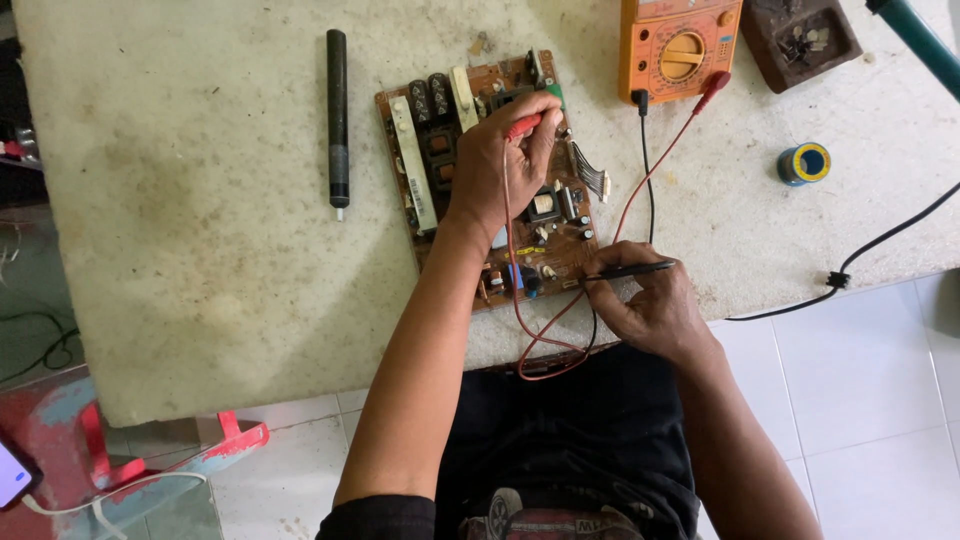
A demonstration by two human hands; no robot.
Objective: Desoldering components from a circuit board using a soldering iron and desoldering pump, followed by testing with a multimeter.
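Head view: looks down on a person seated at a pale, stained tabletop (200,200), both bare hands out over a brown circuit board (455,150).
Lap: dark clothing fills the near edge; a loop of red and black wire (545,350) hangs just over the tabletop's near rim.
Right hand (655,310): at the board's near right corner, grip pinched closed around a black probe (635,269) lying almost flat, its tip pointing left at the board's edge.
Left hand (495,165): resting on the middle of the board, grip closed around a red probe (523,126) held between thumb and fingertips, tip aimed at the board's far right part.
Board: flat on the tabletop, centre of view, slightly tilted, crowded with parts; a white plug of wires (592,180) sticks out on its right side.
Left of board: a black cylindrical tool (338,110) lies apart, lengthwise.
Far edge: an orange meter (680,45) with a round dial, both leads plugged in.
Far right: a dark brown tray (800,40) of small parts, and a spool of solder (803,163) nearer.
Floor: white tiles; a black cable (880,245) crosses the tabletop's right edge.
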